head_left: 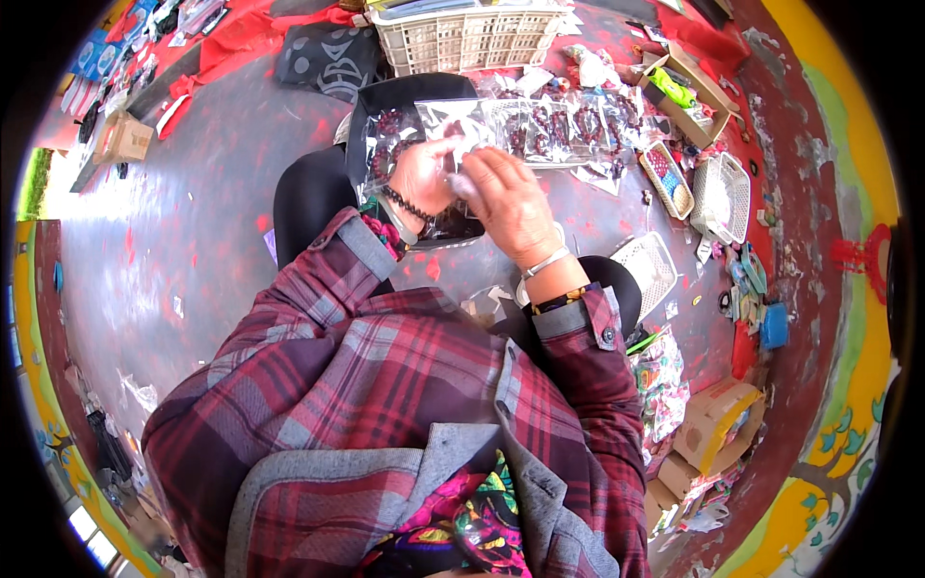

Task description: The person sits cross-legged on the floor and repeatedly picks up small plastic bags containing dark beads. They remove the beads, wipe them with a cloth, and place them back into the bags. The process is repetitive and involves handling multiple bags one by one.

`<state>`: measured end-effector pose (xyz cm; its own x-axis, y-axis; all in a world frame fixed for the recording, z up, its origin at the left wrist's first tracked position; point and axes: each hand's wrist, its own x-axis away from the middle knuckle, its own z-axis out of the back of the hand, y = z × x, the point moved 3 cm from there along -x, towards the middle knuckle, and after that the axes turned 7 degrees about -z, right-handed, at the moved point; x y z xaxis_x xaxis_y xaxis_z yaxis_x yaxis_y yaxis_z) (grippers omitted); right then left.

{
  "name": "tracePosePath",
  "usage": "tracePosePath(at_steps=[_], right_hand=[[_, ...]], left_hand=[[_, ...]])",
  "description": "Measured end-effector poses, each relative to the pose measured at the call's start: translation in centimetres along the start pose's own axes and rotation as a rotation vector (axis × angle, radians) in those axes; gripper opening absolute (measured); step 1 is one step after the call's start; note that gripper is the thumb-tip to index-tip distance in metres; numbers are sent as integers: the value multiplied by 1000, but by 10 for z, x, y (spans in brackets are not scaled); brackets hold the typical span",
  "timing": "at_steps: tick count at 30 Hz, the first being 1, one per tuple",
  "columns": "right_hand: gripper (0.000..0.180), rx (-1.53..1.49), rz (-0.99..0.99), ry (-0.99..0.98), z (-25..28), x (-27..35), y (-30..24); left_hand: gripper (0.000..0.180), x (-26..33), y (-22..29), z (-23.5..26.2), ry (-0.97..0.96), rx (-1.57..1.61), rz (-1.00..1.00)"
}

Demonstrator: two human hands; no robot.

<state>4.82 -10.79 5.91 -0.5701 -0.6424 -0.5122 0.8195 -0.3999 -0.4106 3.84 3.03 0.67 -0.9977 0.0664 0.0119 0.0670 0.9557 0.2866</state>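
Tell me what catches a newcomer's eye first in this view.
At centre, the left hand and right hand together pinch a clear plastic bag of dark red bead bracelets. Below them, plaid sleeves fill the frame. A white slatted basket sits at the top edge.

Clear plastic bag (424, 130): small, transparent, glossy, creased, held up in front of person's chest, above black-clad knees. Contents: dark red beaded bracelets, seen through film as loops at left part of bag. Upper edge of bag sits at fingertips of both hands; lower part hangs behind left hand (421, 178). Left hand grips bag from left side, thumb on front face. Right hand (509, 200) pinches top edge just beside left hand, fingers curled.
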Motion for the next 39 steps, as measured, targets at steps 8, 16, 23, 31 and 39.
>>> tracePosePath(at_steps=[8, 16, 23, 31, 39], right_hand=[[43, 55, -366, -6, 0, 5, 25], [38, -26, -386, -14, 3, -4, 20], [35, -51, -377, -147, -18, -20, 17], [35, -91, -378, -218, -29, -34, 19], [39, -99, -432, -301, -36, -37, 22]], left_hand=[[21, -30, 104, 33, 85, -174, -280], [29, -32, 110, 161, 581, -901, -117], [30, 7, 75, 340, -100, -2678, 655], [35, 25, 53, 405, -107, -2364, 828], [33, 33, 36, 437, 207, -2355, 1017]])
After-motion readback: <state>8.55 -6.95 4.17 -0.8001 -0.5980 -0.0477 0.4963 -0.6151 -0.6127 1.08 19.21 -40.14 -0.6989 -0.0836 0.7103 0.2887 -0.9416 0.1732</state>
